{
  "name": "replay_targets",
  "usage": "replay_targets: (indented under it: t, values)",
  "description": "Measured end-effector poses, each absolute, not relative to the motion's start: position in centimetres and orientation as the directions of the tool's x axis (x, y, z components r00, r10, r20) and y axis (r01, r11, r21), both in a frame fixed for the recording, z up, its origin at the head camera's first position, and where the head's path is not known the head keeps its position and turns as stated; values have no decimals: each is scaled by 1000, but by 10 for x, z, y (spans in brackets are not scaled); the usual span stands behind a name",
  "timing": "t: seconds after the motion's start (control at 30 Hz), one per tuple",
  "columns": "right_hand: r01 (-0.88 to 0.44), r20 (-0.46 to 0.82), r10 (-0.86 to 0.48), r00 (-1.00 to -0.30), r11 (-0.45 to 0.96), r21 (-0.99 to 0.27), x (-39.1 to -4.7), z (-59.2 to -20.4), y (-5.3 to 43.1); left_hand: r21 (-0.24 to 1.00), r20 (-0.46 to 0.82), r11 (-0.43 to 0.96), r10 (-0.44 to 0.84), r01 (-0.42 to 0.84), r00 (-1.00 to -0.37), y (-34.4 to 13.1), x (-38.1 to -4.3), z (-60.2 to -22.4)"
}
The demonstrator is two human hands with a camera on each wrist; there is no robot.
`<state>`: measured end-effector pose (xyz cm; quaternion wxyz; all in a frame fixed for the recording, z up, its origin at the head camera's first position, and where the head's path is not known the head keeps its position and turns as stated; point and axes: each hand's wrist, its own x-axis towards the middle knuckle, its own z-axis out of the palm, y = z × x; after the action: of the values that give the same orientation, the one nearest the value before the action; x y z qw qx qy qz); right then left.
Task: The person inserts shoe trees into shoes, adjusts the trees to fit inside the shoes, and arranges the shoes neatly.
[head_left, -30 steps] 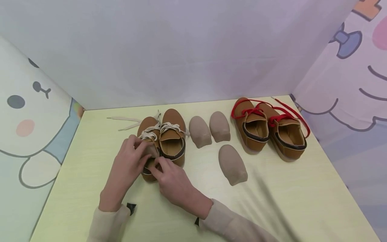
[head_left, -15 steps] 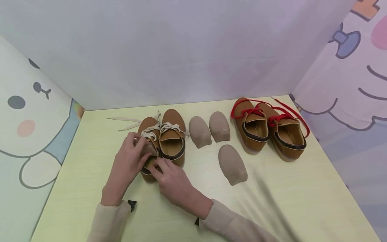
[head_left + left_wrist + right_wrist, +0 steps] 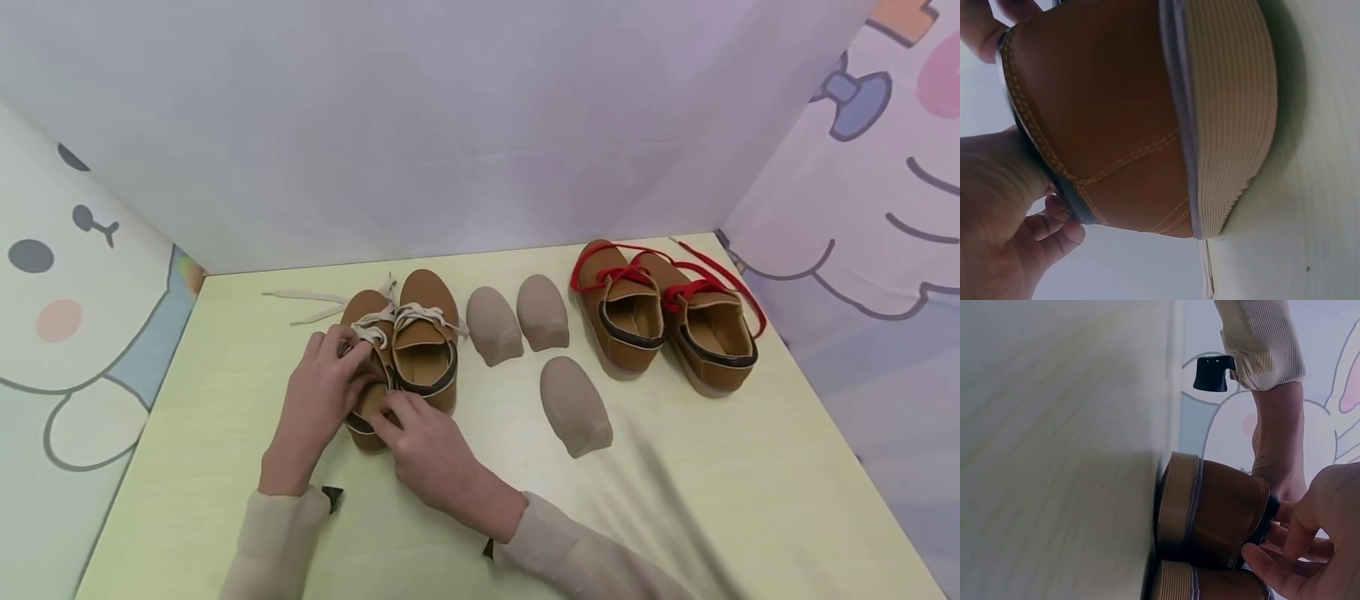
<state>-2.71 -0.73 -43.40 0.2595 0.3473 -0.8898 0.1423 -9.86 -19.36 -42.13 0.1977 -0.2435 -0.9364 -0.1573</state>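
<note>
A brown shoe with white laces (image 3: pixel 365 305) stands at the left of the table in the head view. My left hand (image 3: pixel 321 390) is at its opening, fingers bent round a beige shoe insert that is mostly hidden inside the shoe. Thumb and fingers of my right hand (image 3: pixel 431 442) pinch the shoe's heel collar. From the left wrist, the shoe's side (image 3: pixel 1104 106) and ribbed sole fill the view, with my left hand (image 3: pixel 997 212) reaching over the dark collar. The matching shoe (image 3: pixel 429 292) sits directly right of it, its opening uncovered.
Right of the shoes lie two beige inserts (image 3: pixel 493 325) side by side, with another insert (image 3: pixel 576 408) nearer. A second brown pair with red laces (image 3: pixel 632 333) stands at the right. White lace ends (image 3: pixel 307 296) trail on the pale table (image 3: pixel 202 467); a wall curtain stands behind.
My left hand has shifted slightly forward and right, and the insert has sunk deeper into the shoe, much less of it showing. My right hand has stayed at the heel collar.
</note>
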Motion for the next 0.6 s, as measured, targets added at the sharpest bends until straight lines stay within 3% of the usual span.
replay_targets:
  t: [0.37, 0.6]
  values:
    - [-663, 485, -528, -697, 732, -157, -25, -439, -12, 293, 475, 791, 367, 537, -800, -213, -93, -413]
    - [-646, 495, -500, -710, 743, -175, -26, -443, -13, 242, 493, 784, 408, 572, -768, -218, -91, -406]
